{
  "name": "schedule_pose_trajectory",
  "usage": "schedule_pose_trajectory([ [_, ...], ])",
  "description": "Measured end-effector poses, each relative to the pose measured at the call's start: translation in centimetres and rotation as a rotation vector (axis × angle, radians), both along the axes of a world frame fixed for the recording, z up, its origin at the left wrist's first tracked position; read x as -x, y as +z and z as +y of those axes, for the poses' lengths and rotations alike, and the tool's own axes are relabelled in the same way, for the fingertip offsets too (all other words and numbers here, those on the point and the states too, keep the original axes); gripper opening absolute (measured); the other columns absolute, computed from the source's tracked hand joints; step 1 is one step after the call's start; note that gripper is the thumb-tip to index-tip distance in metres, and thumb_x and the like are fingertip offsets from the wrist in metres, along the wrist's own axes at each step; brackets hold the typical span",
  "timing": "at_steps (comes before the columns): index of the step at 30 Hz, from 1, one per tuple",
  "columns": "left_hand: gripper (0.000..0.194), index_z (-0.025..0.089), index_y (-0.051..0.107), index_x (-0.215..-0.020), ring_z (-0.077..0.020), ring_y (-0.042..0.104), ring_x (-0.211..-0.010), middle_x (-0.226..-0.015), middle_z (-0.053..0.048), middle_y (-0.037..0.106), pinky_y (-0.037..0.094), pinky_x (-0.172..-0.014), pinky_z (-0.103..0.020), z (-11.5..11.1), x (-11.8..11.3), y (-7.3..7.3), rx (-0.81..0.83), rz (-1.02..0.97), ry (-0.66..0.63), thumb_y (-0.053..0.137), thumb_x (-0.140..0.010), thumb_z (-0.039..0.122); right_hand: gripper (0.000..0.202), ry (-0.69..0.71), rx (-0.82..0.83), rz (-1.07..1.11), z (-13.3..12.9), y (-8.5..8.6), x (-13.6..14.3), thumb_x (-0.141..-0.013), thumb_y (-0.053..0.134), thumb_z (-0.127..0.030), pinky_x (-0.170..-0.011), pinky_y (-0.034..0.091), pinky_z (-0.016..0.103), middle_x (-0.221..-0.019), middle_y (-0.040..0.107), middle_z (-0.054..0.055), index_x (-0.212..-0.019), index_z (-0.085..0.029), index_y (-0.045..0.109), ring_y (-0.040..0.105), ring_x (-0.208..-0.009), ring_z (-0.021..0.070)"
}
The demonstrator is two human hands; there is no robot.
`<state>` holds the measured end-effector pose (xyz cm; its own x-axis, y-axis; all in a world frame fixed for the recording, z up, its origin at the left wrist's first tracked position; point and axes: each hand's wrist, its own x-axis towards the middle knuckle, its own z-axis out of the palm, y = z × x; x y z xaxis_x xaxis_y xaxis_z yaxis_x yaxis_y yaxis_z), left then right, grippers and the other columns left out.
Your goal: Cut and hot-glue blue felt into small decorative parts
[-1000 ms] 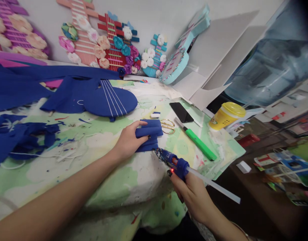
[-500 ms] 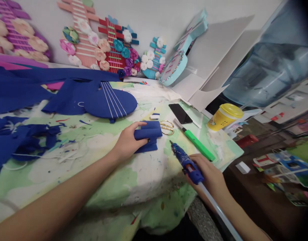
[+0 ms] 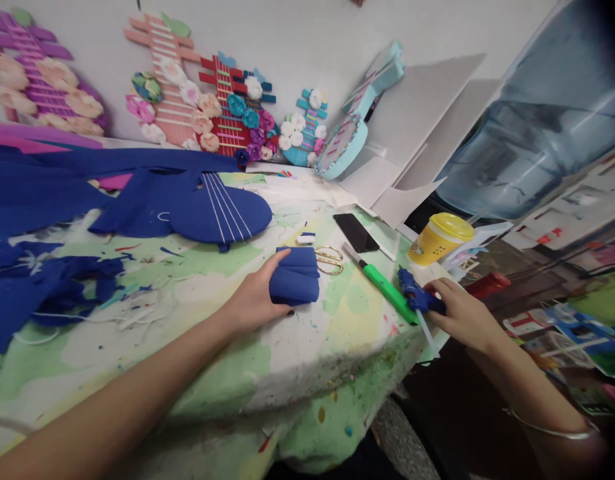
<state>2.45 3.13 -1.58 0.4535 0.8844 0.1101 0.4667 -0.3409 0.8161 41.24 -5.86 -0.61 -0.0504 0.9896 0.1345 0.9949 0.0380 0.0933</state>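
My left hand (image 3: 253, 297) is closed on a folded piece of blue material (image 3: 296, 275) over the stained tablecloth, thumb at its lower edge. At the table's right edge, my right hand (image 3: 455, 308) grips the handle of a blue glue gun (image 3: 413, 292), a clear stick trailing from its back. Gold scissor handles (image 3: 331, 260) show beside the blue piece. A green cutter (image 3: 390, 291) lies between the scissors and the glue gun. Further back is a blue oval shape (image 3: 257, 212) crossed by white strings.
Behind the cutter lie a black phone (image 3: 356, 232) and a yellow cup (image 3: 440, 239). Decorated guitar shapes (image 3: 170, 87) lean on the wall. Blue scraps (image 3: 62, 280) cover the left side. White boards (image 3: 417, 107) and a large water bottle (image 3: 547, 127) stand at the back right.
My right hand has moved right with the glue gun, out to the table's edge. The blue piece in my left hand is now folded over, its lower flap no longer spread.
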Motion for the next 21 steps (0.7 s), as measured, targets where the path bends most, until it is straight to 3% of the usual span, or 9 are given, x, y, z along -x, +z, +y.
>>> schedule_pose_trajectory([
  [6, 0.086, 0.019, 0.031, -0.141, -0.0249, 0.063, -0.079, -0.091, -0.007, 0.069, 0.045, -0.071, -0.033, -0.1, -0.1, 0.0, -0.027, 0.033, 0.021, 0.065, -0.063, 0.017, 0.025, 0.040, 0.013, 0.070, 1.7, 0.1, -1.9, -0.074, 0.050, -0.023, -0.074, 0.047, 0.035, -0.099, 0.058, 0.010, -0.099, -0.018, 0.054, 0.060, -0.087, 0.0242],
  [11, 0.080, 0.019, 0.034, -0.140, -0.0209, 0.062, -0.070, -0.081, -0.002, 0.068, 0.044, -0.067, -0.030, -0.2, -0.1, 0.1, -0.046, -0.004, 0.026, 0.063, -0.065, 0.020, 0.037, 0.084, -0.035, 0.040, 3.3, 0.3, -2.1, -0.070, 0.050, -0.012, -0.085, 0.048, 0.040, -0.110, 0.057, 0.017, -0.106, -0.014, 0.057, 0.058, -0.100, 0.0284],
  [14, 0.077, 0.019, 0.039, -0.137, -0.0205, 0.060, -0.066, -0.071, 0.001, 0.064, 0.043, -0.065, -0.030, -0.1, -0.1, 0.1, -0.030, -0.004, 0.065, 0.063, -0.064, 0.022, 0.034, 0.129, -0.166, 0.059, 3.1, 1.2, 1.4, -0.072, 0.049, -0.013, -0.090, 0.045, 0.047, -0.110, 0.060, 0.018, -0.104, -0.014, 0.061, 0.057, -0.104, 0.0318],
  [16, 0.076, 0.018, 0.041, -0.135, -0.0205, 0.060, -0.066, -0.071, 0.000, 0.064, 0.044, -0.065, -0.030, 0.1, -0.2, 0.1, 0.015, -0.050, 0.075, 0.064, -0.063, 0.021, 0.030, 0.215, -0.234, 0.244, 2.6, 1.9, 5.2, -0.076, 0.049, -0.014, -0.090, 0.046, 0.043, -0.107, 0.063, 0.014, -0.103, -0.016, 0.062, 0.058, -0.102, 0.0274],
  [18, 0.076, 0.017, 0.041, -0.134, -0.0201, 0.060, -0.067, -0.074, -0.001, 0.066, 0.044, -0.064, -0.030, 0.2, -0.2, 0.0, 0.096, -0.143, 0.073, 0.065, -0.062, 0.020, 0.023, 0.260, -0.189, 0.460, 2.2, 2.2, 9.5, -0.077, 0.053, -0.017, -0.078, 0.051, 0.038, -0.095, 0.067, 0.010, -0.097, -0.018, 0.064, 0.063, -0.087, 0.0222],
  [21, 0.077, 0.017, 0.040, -0.133, -0.0189, 0.061, -0.066, -0.077, -0.002, 0.067, 0.044, -0.061, -0.029, 0.4, -0.2, 0.0, 0.251, -0.299, 0.077, 0.067, -0.061, 0.018, 0.014, 0.274, 0.076, 0.752, 2.5, 1.6, 14.8, -0.075, 0.063, -0.023, -0.068, 0.053, 0.034, -0.081, 0.070, 0.006, -0.087, -0.018, 0.068, 0.065, -0.072, 0.0191],
])
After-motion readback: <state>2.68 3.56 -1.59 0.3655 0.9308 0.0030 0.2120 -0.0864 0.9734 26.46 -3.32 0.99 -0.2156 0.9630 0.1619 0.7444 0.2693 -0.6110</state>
